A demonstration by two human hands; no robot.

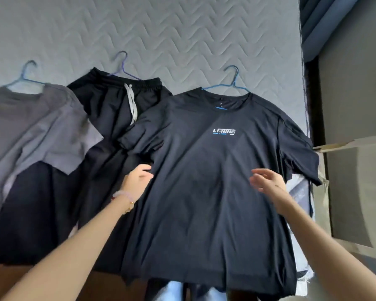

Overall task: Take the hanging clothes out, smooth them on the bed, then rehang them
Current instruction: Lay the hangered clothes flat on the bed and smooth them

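- Head view: the navy T-shirt (204, 181) lies flat on the bed (182, 40), on its blue hanger (230, 83), right of the black shorts (117, 109).
- Your left hand (138, 178) pinches the shirt's side edge; your right hand (267, 181) hovers spread, holding nothing.
- It looks thin, soft and light, so take it by the side seams or hem.

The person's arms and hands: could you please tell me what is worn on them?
Both forearms are bare, with no sleeves in view. The left wrist carries a pale pink beaded bracelet and a thin gold-coloured chain. The right hand and its wrist appear to wear nothing.
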